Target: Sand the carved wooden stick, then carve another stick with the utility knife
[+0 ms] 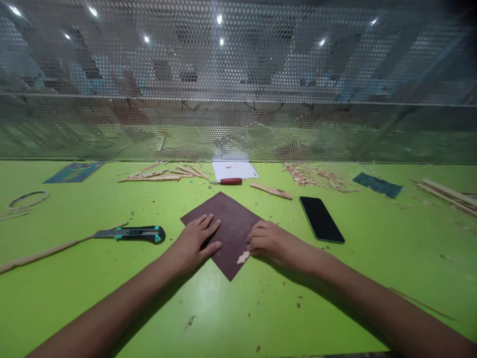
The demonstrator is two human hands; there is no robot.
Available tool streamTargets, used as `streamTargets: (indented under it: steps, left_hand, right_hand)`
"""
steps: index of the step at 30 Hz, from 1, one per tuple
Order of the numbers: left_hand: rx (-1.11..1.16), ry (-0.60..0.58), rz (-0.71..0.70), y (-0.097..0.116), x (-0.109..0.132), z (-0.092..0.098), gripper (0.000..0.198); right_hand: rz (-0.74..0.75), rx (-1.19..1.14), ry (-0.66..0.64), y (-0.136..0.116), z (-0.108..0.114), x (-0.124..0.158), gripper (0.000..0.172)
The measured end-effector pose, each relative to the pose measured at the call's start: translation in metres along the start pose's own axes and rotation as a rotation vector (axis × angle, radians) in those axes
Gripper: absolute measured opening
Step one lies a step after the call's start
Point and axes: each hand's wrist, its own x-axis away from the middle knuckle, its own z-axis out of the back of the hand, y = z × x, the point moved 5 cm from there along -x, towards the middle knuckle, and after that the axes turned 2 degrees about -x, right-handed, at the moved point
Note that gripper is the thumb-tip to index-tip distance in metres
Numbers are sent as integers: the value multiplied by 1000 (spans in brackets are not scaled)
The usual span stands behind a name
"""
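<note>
- At the hub of the green desk [212, 313], a dark brown sheet [238, 216] lies turned like a diamond.
- On its nine o'clock side, the person's left hand [192, 243] rests palm down, its grip loose: thumb and fingers apart, nothing held.
- Toward three o'clock, the right hand [266, 240] has its fingers bent together, the grip clamped on a small pale wooden piece [243, 257].
- That piece lies over the sheet between four and five o'clock; whether it presses on the surface cannot be told.
- At nine o'clock, beyond the left hand, sits a utility knife [136, 233], its blade reaching a long stick [44, 253].
- Near three o'clock, past the right hand, lies a dark-screened phone [321, 220].
- At twelve o'clock, a red-handled tool [231, 181] lies just before white paper [238, 170].
- Toward two o'clock, wood shavings [316, 178] are heaped.
</note>
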Motion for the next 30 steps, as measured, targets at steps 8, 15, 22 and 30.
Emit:
streamTargets:
  steps: [8, 15, 22, 30]
  left_hand:
    - [10, -41, 15, 6, 1, 7, 73]
    - [12, -53, 23, 8, 0, 8, 72]
    - [11, -51, 32, 8, -1, 8, 71]
    - [26, -44, 30, 9, 0, 8, 71]
  right_hand:
    - [-10, 8, -7, 7, -1, 3, 12]
    - [-55, 0, 14, 6, -5, 5, 16]
    - [-98, -97, 52, 2, -12, 2, 21]
    - [-187, -224, 78, 14, -3, 5, 24]
